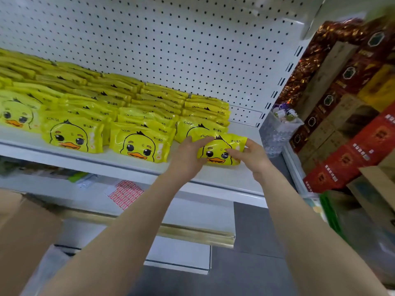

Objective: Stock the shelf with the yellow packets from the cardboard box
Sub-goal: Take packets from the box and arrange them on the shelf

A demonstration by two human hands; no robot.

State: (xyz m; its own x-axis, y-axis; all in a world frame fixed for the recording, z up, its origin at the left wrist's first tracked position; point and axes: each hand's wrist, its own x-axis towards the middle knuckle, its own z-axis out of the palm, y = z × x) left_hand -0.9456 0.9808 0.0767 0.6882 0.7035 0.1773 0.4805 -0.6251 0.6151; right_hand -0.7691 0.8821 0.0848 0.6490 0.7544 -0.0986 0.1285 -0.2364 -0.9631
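Note:
A yellow packet (220, 148) with a duck face stands at the front right end of the white shelf (132, 165). My left hand (188, 154) grips its left edge, fingers over the top. My right hand (251, 155) holds its right side, thumb at the right edge and fingers across the front. Behind and to the left, several rows of the same yellow packets (139, 144) fill the shelf. A corner of the cardboard box (23, 227) shows at the lower left.
A white pegboard (171, 39) backs the shelf. Lower shelves (186, 212) sit beneath, with a red-patterned sheet (126, 193) on one. Stacked red and brown cartons (346, 124) stand to the right, and a clear bag (277, 127) hangs by the shelf's right post.

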